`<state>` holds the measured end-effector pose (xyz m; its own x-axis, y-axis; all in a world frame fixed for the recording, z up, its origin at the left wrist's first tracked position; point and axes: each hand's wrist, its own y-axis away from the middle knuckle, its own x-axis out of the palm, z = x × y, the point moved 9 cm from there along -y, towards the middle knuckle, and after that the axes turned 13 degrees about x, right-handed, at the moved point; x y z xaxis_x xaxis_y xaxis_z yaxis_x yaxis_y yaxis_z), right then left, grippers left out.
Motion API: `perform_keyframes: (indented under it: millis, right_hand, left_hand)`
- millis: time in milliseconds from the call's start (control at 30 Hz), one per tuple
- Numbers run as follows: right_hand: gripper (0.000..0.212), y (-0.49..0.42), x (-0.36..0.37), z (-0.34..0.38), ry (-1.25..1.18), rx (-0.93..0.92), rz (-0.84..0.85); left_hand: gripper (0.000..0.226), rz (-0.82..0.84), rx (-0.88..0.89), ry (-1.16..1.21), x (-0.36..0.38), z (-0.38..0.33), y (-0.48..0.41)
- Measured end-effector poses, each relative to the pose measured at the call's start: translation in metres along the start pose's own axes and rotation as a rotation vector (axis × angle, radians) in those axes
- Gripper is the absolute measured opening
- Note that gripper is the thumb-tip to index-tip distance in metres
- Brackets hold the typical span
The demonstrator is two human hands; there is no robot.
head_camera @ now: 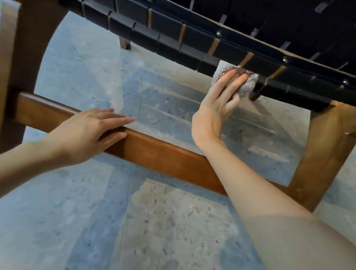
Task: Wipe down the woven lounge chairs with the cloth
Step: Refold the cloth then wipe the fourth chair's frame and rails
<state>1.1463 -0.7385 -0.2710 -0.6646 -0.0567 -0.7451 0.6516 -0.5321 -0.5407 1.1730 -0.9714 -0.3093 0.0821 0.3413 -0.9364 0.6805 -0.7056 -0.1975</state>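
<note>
- My right hand [220, 104] is up above the crossbar [168, 157], fingers nearly straight and close together, pressing the cloth [248, 86] flat against the chair's black woven front edge [167, 26].
- The cloth is pale, speckled and bunched, above the crossbar's right half.
- My left hand [92, 129] rests on the crossbar's left part, fingers stretched loosely over its top, gripping nothing.
- Grey speckled floor [165, 239] lies beneath the crossbar.

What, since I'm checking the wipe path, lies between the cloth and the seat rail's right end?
Nothing visible. The right hand presses the cloth against the strapped rail, and the rail runs clear to its right end. The left hand rests lower, on the crossbar, out of the way.
</note>
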Motion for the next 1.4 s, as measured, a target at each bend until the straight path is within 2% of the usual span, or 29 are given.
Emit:
perform_keyframes:
  millis: [200, 267, 367, 567, 700, 767, 867, 1000, 1133, 1200, 1267, 1300, 1367, 1400]
  right_hand:
    - [0.094, 0.030, 0.028, 0.085, 0.098, -0.265, 0.238]
    - [0.091, 0.035, 0.031, 0.110, 0.100, -0.324, 0.258]
    - [0.088, 0.055, 0.035, 0.161, 0.068, -0.552, 0.285]
    - [0.079, 0.076, 0.032, 0.260, 0.166, -0.846, 0.201]
    - [0.072, 0.068, 0.052, 0.282, 0.350, -0.881, 0.072]
    - [0.074, 0.063, 0.065, 0.276, 0.425, -0.882, 0.163]
    - [0.078, 0.058, 0.059, 0.260, 0.452, -0.894, 0.175]
    - [0.078, 0.054, 0.044, 0.217, 0.501, -0.962, 0.095]
    - [0.072, 0.035, 0.031, 0.163, 0.720, -0.991, -0.003]
    - [0.074, 0.024, 0.035, 0.129, 0.807, -0.968, 0.027]
    - [0.081, 0.022, 0.036, 0.101, 0.857, -1.087, 0.005]
    - [0.077, 0.017, 0.027, 0.084, 0.883, -1.101, -0.017]
    - [0.064, 0.000, 0.012, 0.048, 0.870, -0.923, 0.050]
    - [0.059, -0.005, 0.001, 0.033, 0.842, -0.922, -0.004]
  left_hand:
    - [0.051, -0.016, -0.030, -0.051, -0.011, 0.033, 0.030]
    - [0.048, -0.032, -0.046, -0.056, -0.014, 0.042, 0.039]
    - [0.047, -0.072, -0.091, -0.055, -0.021, 0.054, 0.053]
    - [0.049, -0.103, -0.147, -0.100, -0.030, 0.056, 0.065]
    - [0.050, -0.101, -0.181, -0.108, -0.033, 0.056, 0.063]
    - [0.050, -0.114, -0.198, -0.116, -0.036, 0.056, 0.063]
    - [0.049, -0.138, -0.255, -0.119, -0.039, 0.057, 0.061]
    - [0.042, -0.169, -0.308, -0.162, -0.039, 0.050, 0.054]
    - [0.036, -0.155, -0.320, -0.236, -0.038, 0.043, 0.043]
    - [0.035, -0.129, -0.327, -0.265, -0.035, 0.040, 0.036]
    - [0.037, -0.078, -0.325, -0.277, -0.028, 0.035, 0.030]
    - [0.039, -0.049, -0.314, -0.278, -0.023, 0.028, 0.024]
    - [0.043, 0.006, -0.287, -0.283, -0.017, 0.017, 0.018]
    - [0.044, 0.025, -0.256, -0.284, -0.014, 0.007, 0.012]
